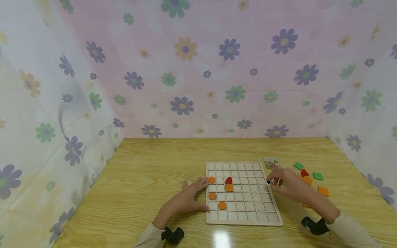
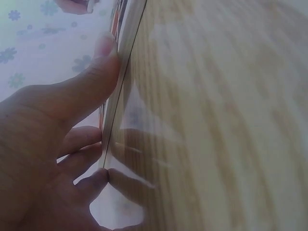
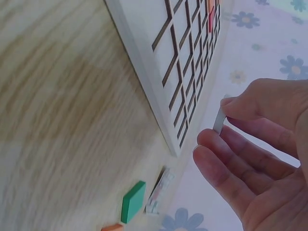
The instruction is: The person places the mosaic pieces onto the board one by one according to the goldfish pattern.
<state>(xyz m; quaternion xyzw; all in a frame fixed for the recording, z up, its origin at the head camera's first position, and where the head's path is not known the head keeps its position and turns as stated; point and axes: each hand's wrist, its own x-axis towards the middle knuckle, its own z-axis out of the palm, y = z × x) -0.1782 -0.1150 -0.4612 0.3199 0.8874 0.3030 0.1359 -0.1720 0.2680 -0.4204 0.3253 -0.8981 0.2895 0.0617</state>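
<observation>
A wooden grid board (image 1: pixel 250 206) lies on the table. Its left columns hold three orange round tiles (image 1: pixel 212 196), a red quarter-round tile (image 1: pixel 228 180) and, just below the red one, an orange square tile (image 1: pixel 229 187). My left hand (image 1: pixel 187 198) rests along the board's left edge, fingers and thumb spread, touching the rim. Over the board's right edge, my right hand (image 1: pixel 293 186) pinches a small flat tile (image 3: pixel 220 119) between thumb and fingers. That tile looks whitish with a dark spot in the head view; its thin pale edge shows in the right wrist view.
Right of the board lie loose green tiles (image 1: pixel 317 176), a red tile (image 1: pixel 304 172) and orange tiles (image 1: pixel 323 191), some partly behind my right arm. A small patterned card (image 1: pixel 271 163) is by the board's far right corner. Flowered cloth (image 1: pixel 198 79) stands behind the table.
</observation>
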